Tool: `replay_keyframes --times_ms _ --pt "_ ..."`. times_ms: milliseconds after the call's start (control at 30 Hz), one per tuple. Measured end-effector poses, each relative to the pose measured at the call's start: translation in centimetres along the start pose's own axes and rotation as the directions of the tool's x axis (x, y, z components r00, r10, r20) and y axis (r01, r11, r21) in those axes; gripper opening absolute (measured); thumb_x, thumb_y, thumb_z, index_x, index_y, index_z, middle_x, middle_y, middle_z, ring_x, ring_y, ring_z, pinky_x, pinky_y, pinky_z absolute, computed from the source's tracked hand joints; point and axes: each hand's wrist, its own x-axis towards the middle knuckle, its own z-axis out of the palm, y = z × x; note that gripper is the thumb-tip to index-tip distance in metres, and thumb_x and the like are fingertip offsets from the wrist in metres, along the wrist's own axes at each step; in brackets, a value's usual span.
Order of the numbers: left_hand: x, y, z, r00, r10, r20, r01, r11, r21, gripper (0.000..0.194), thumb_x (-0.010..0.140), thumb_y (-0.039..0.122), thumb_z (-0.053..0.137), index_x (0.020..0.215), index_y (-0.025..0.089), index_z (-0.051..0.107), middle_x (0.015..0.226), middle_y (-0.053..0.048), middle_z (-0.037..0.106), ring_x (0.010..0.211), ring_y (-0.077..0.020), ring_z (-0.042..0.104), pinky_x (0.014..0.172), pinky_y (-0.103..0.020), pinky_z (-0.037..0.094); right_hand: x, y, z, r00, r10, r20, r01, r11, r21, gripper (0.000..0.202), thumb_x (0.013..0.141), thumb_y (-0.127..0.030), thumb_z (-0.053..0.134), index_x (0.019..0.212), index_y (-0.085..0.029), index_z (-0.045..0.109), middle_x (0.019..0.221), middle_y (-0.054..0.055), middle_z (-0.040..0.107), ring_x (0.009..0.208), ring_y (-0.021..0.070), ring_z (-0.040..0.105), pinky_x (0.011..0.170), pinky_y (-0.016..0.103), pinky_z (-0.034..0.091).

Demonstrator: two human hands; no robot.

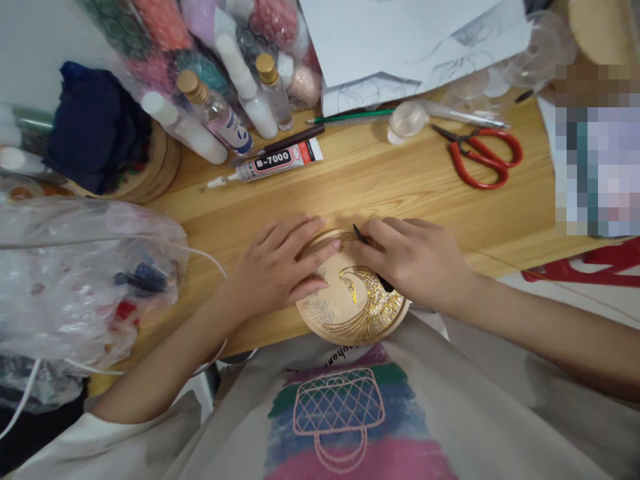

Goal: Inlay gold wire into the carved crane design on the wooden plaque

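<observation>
A round wooden disc (345, 313) with a gold wire bird design lies at the near edge of the wooden table (400, 180). My left hand (280, 263) rests flat on the disc's left side, fingers pressing its top rim. My right hand (415, 263) grips a thin black tool (361, 235), its tip at the disc's upper rim near my left fingertips. Most of the tool is hidden under my right hand.
Behind the disc lie a B-7000 glue tube (275, 162), red scissors (480, 155), a green pencil (350, 117), small bottles (220, 117), white sketch papers (415, 47) and bags of coloured material (165, 40). A crumpled clear plastic bag (80, 280) sits at the left.
</observation>
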Motion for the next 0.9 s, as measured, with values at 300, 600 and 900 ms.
replay_keyframes --times_ms 300,600,900 --pt "0.0 -0.6 1.2 0.999 0.046 -0.019 -0.048 0.993 -0.105 0.051 0.097 0.052 0.044 0.135 0.019 0.051 0.139 -0.016 0.051 0.129 -0.0334 0.048 0.102 -0.049 0.046 0.4 -0.1 -0.4 0.996 0.026 0.091 -0.029 0.999 0.042 0.033 0.098 -0.014 0.038 0.097 -0.02 0.071 0.086 0.008 0.066 0.072 0.0154 0.053 0.058 0.031 0.027" --pt "-0.2 -0.7 1.9 1.0 0.009 -0.029 -0.016 0.97 -0.242 0.051 0.097 0.05 0.045 0.136 0.019 0.054 0.141 -0.019 0.048 0.133 -0.0353 0.043 0.106 -0.053 0.041 0.1 0.2 -0.3 0.999 -0.014 0.04 0.012 0.999 0.053 0.042 0.101 -0.014 0.031 0.099 -0.02 0.072 0.084 0.007 0.066 0.069 0.0142 0.05 0.057 0.03 0.026" --pt "-0.4 -0.7 1.8 0.996 0.031 -0.08 -0.047 0.977 -0.209 0.05 0.096 0.049 0.049 0.134 0.017 0.054 0.141 -0.018 0.052 0.131 -0.0332 0.047 0.105 -0.05 0.042 -0.2 0.3 -0.3 0.999 -0.009 0.036 0.006 0.997 0.072 0.041 0.102 -0.018 0.03 0.098 -0.021 0.071 0.084 0.006 0.066 0.07 0.0144 0.051 0.058 0.03 0.029"
